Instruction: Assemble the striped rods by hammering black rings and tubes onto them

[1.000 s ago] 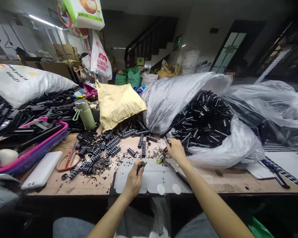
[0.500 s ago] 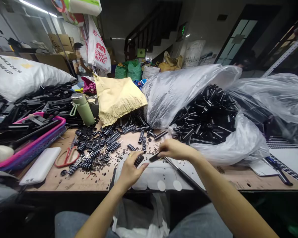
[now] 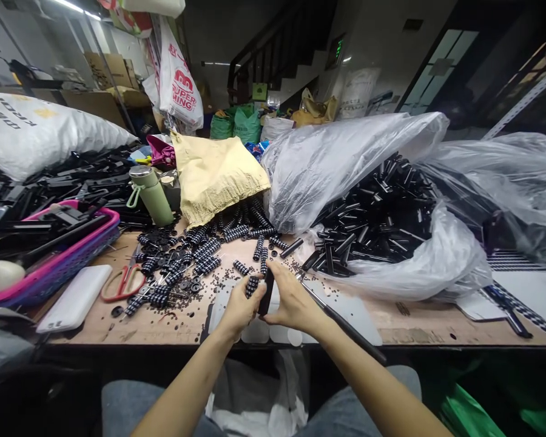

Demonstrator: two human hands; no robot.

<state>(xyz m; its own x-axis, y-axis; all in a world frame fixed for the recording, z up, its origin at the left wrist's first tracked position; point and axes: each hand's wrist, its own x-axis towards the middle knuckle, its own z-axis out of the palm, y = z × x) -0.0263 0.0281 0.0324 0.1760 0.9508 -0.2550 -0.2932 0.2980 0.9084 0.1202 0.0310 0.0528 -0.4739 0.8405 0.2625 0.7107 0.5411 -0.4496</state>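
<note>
My left hand [image 3: 240,308] is closed around a short black roller [image 3: 252,285] with a white checkered pattern. Against its thumb stands a slim black plastic bar [image 3: 267,294], which my right hand [image 3: 295,300] grips at both ends between thumb and fingers. The two hands meet over a pale sheet [image 3: 355,312] at the table's front. Just beyond them lie more checkered rollers [image 3: 259,247]. A dark rod with a metal end [image 3: 346,328] rests slantwise under my right forearm.
Left of the hands is a heap of checkered rollers [image 3: 207,249], with red-handled scissors [image 3: 124,283], a white phone-like slab [image 3: 75,298], a pink basket [image 3: 111,226] and a green flask [image 3: 157,200]. A clear plastic bag [image 3: 464,255] spills black pieces [image 3: 377,212] at right.
My right hand has moved left and brought the black bar to my left hand. The bar has turned from lying nearly level to standing upright. The roller stays in my left hand.
</note>
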